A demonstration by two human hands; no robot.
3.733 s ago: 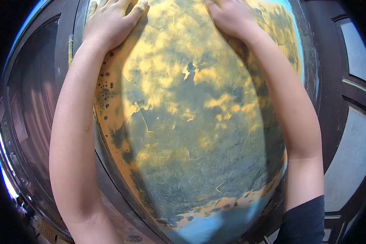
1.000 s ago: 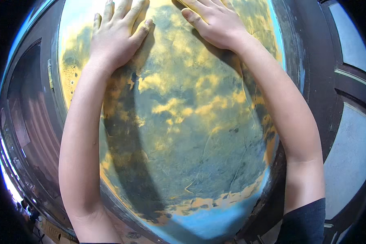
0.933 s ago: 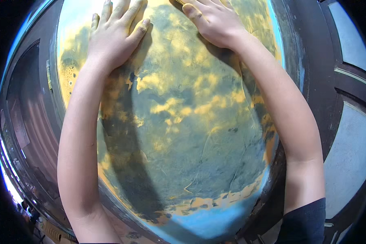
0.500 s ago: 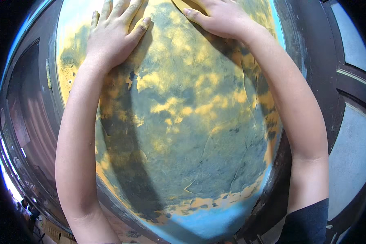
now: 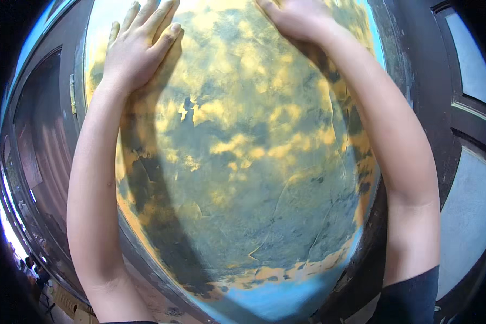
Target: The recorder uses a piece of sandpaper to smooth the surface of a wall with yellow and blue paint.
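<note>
While both forearms [image 5: 94, 178] reach up, dark sleeve [image 5: 407, 294] at the right one, the left hand [image 5: 137, 54] has fingers spread, thumb out, and looks laid flat on the mottled painted panel [image 5: 243, 146]; no grip on anything visible. Right hand [image 5: 299, 19]: well apart from the left, fingers cut off above, so can't tell whether spread or holding something. Panel lies under the left hand and extends below both, yellow over grey-green. Judgement on technique: left palm braced flat, right pressing evenly, lighter over the chipped patch [image 5: 188, 110] below and right of the left hand, and over the raised crease [image 5: 332, 110] below the right. Blue band [image 5: 270, 299] well below both hands. Farther: hinge [image 5: 73, 97] left of the left hand, dark-framed pane [image 5: 43, 124] beyond it; brown panelled door [image 5: 464, 121] off past the right hand.
</note>
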